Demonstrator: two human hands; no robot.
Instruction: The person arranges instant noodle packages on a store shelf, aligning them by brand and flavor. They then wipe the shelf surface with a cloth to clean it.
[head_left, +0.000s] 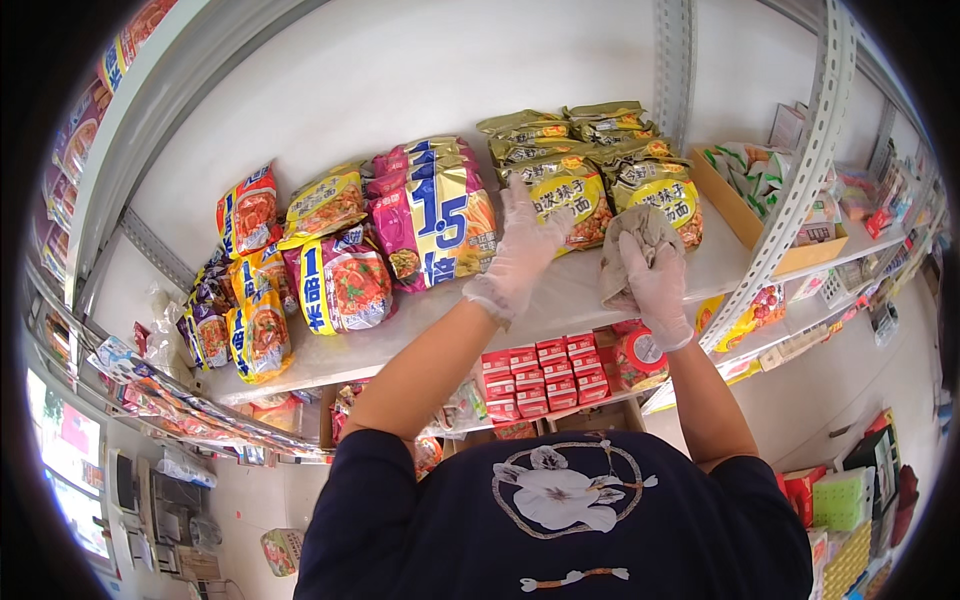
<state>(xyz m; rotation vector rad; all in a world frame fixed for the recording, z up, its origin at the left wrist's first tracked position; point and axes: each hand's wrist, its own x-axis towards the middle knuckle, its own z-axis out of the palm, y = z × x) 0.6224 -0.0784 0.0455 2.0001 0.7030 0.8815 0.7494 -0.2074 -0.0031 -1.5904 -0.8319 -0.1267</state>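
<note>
Both hands wear thin clear plastic gloves. My left hand (521, 251) is raised over the shelf with fingers apart, holding nothing, in front of the gap between a large purple instant-noodle multipack (431, 217) and green-gold instant-noodle packets (562, 195). My right hand (656, 289) grips a crumpled greyish cloth (626, 255) before the right-hand stack of the green-gold packets. Farther left on the white metal shelf (337, 360) stand a white-and-purple noodle packet (341, 281), a yellow-green one (324, 204), a red one (247, 210) and orange ones (259, 337).
A perforated metal upright (787, 180) rises at the right, with a cardboard box (810, 251) of packets behind it. Under the shelf are stacked small red boxes (547, 375) and a red-lidded plastic jar (641, 356). A wire rack (202, 405) of packets borders the lower left.
</note>
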